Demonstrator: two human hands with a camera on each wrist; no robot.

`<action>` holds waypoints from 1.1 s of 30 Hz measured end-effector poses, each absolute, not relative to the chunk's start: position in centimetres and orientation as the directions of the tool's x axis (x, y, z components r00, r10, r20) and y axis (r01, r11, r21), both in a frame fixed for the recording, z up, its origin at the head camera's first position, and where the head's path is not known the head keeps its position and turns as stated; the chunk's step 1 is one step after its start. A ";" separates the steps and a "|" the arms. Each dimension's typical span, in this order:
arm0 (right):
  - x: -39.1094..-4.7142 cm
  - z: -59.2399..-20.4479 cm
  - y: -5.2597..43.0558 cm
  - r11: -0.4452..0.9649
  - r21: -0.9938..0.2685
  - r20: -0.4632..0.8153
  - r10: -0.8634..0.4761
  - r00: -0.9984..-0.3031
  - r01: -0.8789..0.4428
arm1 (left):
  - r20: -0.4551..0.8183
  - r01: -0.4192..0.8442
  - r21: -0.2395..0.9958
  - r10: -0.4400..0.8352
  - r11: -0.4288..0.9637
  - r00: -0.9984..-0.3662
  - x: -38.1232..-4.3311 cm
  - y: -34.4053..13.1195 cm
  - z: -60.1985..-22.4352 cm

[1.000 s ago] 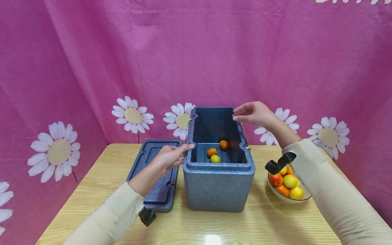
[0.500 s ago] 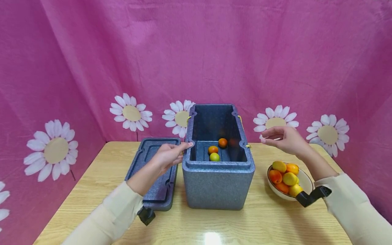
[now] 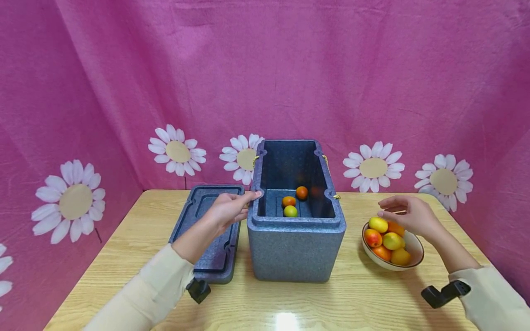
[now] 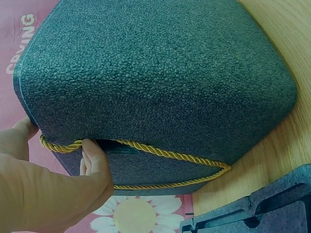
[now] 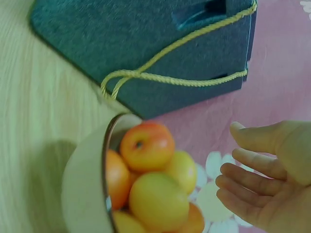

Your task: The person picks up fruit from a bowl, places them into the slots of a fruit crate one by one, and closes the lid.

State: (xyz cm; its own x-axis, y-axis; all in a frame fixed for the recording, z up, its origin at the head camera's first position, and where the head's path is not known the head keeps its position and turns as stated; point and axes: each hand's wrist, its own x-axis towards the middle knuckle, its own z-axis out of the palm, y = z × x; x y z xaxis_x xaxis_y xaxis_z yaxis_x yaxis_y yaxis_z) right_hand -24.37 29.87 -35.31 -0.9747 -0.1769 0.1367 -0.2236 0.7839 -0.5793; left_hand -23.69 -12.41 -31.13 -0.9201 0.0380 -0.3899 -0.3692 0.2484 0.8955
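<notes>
My left hand grips the left rim of a dark grey foam box. The thumb lies over the rim while the fingers curl against the outer wall by a yellow rope, as the left wrist view shows. Three small fruits lie on the box floor: a yellow-green one, an orange one and a darker orange one. To the right, my right hand hovers over the back of a cream bowl, fingers loosely bent and holding nothing. Several yellow and red-orange fruits fill the bowl.
The box's grey lid lies flat on the wooden table, left of the box and partly behind my left arm. A pink curtain with daisies hangs close behind the table.
My right hand has moved from the box's far right rim, rightward and down, to above the bowl. The left hand stays at the left rim, and the fruits in the box stay put.
</notes>
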 end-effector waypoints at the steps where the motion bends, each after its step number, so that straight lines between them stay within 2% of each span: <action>1: -24.3 -35.5 30.2 0.790 -0.576 0.127 -0.169 -0.977 -0.211 | -0.389 -0.368 0.896 0.038 0.248 -0.921 -23.7 -12.4 -31.1; 8: -23.8 -37.0 32.7 0.829 -0.539 0.092 -0.121 -0.988 -0.152 | -0.388 -0.367 0.896 0.039 0.251 -0.921 -23.7 -12.4 -31.1; 17: -24.0 -38.5 34.8 0.814 -0.563 0.040 -0.143 -0.989 -0.140 | -0.391 -0.372 0.897 0.039 0.240 -0.919 -23.6 -12.4 -31.0; 33: -25.2 -38.3 34.7 0.847 -0.461 0.059 -0.270 -0.961 -0.266 | -0.407 -0.389 0.890 0.027 0.237 -0.913 -23.6 -12.3 -30.8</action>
